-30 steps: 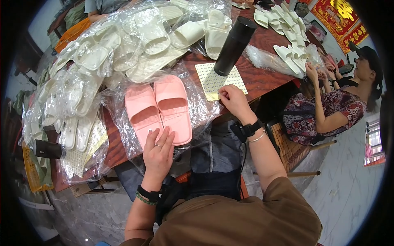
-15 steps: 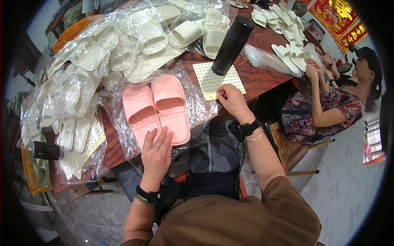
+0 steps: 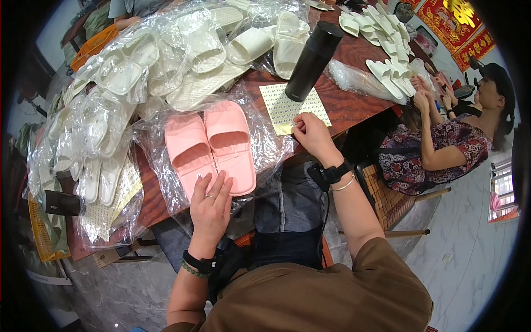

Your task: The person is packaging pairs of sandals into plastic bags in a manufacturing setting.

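Observation:
A pair of pink slippers (image 3: 229, 157) lies side by side on clear plastic bags (image 3: 271, 152) at the table's near edge. Across the heel ends rests my left hand (image 3: 212, 199), its fingers stretched out flat; a small white sticker shows on the left slipper by the fingertips. To the right lies a pale yellow sheet of small round stickers (image 3: 275, 105). My right hand (image 3: 312, 133) is at that sheet's near edge, thumb and forefinger pinched together. Whatever is between those fingertips is too small to make out. A black bottle (image 3: 312, 61) stands on the sheet.
White slippers in clear bags (image 3: 193, 50) are heaped over the table's left and back. Loose white slippers (image 3: 381, 33) lie at the far right, near a seated person (image 3: 442, 138). A dark cylinder (image 3: 62, 203) and more sticker sheets (image 3: 102, 218) sit at the left edge.
My hands and the pink slippers have hardly moved. The seated person's hands at the right have shifted slightly.

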`<state>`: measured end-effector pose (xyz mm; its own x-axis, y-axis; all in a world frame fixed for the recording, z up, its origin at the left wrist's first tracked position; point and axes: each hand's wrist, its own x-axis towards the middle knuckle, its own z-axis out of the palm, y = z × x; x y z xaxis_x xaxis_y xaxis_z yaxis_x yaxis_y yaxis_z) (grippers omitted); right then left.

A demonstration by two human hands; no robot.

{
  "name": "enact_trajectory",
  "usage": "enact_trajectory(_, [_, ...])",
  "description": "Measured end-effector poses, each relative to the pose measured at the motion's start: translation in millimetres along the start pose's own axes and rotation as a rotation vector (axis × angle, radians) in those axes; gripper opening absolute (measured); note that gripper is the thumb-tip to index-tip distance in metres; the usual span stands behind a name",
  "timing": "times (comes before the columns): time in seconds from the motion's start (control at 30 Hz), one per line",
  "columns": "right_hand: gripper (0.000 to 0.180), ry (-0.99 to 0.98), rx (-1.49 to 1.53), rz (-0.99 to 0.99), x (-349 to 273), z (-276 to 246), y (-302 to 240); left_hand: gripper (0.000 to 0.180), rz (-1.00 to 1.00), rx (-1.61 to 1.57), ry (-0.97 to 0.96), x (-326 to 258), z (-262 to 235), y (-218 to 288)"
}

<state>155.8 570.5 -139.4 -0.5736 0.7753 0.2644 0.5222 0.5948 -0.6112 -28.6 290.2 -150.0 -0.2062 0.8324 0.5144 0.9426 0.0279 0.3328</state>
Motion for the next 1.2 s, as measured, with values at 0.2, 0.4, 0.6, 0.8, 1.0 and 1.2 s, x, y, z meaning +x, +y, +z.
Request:
enact_trajectory(0.2, [0.011,-0.025,0.002,-0.032,0.6,-0.3,2.9,0.043,-0.004,-0.012,0.003,-0.7,1.2,-0.9])
enact_trajectory(0.4, [0.010,-0.049,-0.002,-0.034,2.5,-1.0,3.6,0.042,-0.006,-0.009,0.002,0.2,0.2,0.3])
enact_trajectory(0.6, [0.012,-0.009,0.000,-0.004,0.4,0.7,1.9,0.043,0.000,-0.003,0.004,0.4,0.5,0.0])
enact_trajectory(0.8, [0.013,-0.048,-0.007,0.014,1.9,-0.6,0.3,0.044,0.002,-0.005,0.005,0.2,0.7,-0.5])
enact_trajectory(1.0, [0.011,-0.076,-0.017,0.016,2.2,-0.9,0.6,0.044,0.002,-0.003,0.002,-0.4,0.8,-0.6])
enact_trajectory(1.2, [0.013,-0.011,0.001,0.014,-0.2,1.3,-0.2,0.041,-0.003,0.006,0.003,0.4,-0.6,0.2])
